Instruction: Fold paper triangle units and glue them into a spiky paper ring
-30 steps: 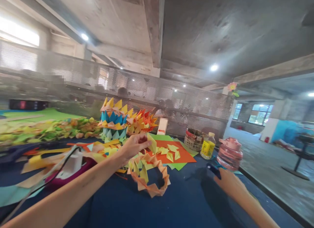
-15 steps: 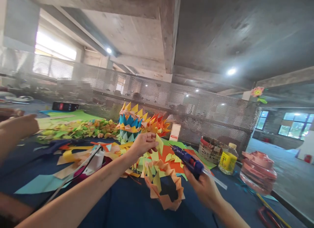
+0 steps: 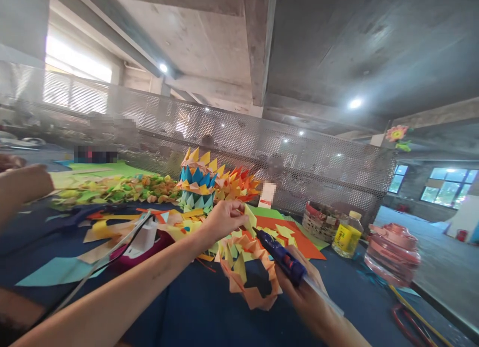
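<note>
Between the fingertips of my left hand (image 3: 228, 218) is a small folded piece of pale yellow paper (image 3: 250, 220). My right hand (image 3: 309, 292) is wrapped round a dark blue glue gun (image 3: 282, 257) with a clear glue stick (image 3: 324, 294) poking out of its back. The gun's nozzle points up and left, at or very near the lower edge of the yellow paper; contact is hard to make out. Below my hands lies a ring of folded peach paper points (image 3: 254, 299), with some yellow points on its left side.
Behind stands a layered paper piece (image 3: 198, 182) beside orange paper points (image 3: 239, 185). Small folded papers (image 3: 123, 192) are heaped at left. At right are a basket (image 3: 320, 221), a yellow-labelled bottle (image 3: 347, 235), a pink jug (image 3: 392, 255) and scissors (image 3: 411, 322). Another person's hand (image 3: 28, 180) is far left.
The glue gun's nozzle has moved down and left to the yellow paper. My left hand has shifted slightly right with the paper. The view has tilted a little.
</note>
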`<move>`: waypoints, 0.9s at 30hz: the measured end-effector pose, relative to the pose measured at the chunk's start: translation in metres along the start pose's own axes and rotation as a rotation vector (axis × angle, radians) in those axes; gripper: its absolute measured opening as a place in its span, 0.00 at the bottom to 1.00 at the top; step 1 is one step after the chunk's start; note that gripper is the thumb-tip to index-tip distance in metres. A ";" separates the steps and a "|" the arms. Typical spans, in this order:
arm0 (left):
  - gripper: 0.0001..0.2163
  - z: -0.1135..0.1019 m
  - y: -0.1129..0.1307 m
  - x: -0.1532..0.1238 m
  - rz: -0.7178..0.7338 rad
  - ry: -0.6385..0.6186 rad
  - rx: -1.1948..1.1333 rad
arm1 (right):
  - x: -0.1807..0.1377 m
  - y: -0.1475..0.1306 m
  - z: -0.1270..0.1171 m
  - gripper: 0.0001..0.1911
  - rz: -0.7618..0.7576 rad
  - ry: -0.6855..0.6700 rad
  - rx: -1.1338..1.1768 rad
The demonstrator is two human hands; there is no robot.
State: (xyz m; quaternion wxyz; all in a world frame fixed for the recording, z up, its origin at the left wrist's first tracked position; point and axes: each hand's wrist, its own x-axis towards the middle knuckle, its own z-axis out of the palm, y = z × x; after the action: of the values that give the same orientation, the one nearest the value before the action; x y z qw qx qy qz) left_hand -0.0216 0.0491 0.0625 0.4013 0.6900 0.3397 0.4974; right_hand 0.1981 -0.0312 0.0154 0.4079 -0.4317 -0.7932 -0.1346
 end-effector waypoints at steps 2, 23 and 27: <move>0.07 0.000 -0.001 0.000 0.002 -0.009 -0.003 | -0.001 0.000 0.000 0.06 0.012 -0.017 -0.010; 0.09 0.004 -0.003 -0.002 0.006 -0.068 -0.025 | -0.005 0.002 0.001 0.14 0.035 -0.011 -0.118; 0.10 0.004 -0.004 -0.002 0.010 -0.073 -0.016 | -0.006 0.001 0.000 0.14 0.043 -0.031 -0.106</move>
State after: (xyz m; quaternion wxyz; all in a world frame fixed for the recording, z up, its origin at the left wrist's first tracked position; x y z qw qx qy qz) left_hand -0.0181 0.0483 0.0575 0.4165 0.7060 0.3174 0.4768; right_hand 0.2006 -0.0346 0.0110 0.3749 -0.4719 -0.7815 -0.1610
